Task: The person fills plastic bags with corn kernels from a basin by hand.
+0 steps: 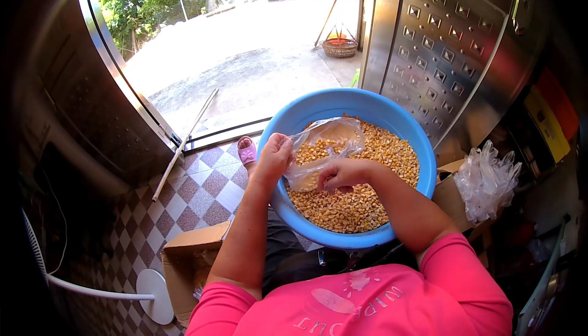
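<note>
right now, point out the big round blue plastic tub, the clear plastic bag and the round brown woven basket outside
Big round blue plastic tub [427, 164]: head view, right side of rim.
Clear plastic bag [337, 130]: head view, upper part.
Round brown woven basket [339, 48]: head view, side wall.

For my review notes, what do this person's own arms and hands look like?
The left hand and right hand are bare, with no glove or watch visible. The forearms are uncovered too. Short, bright pink sleeves match the shirt, which bears pale lettering.
</note>
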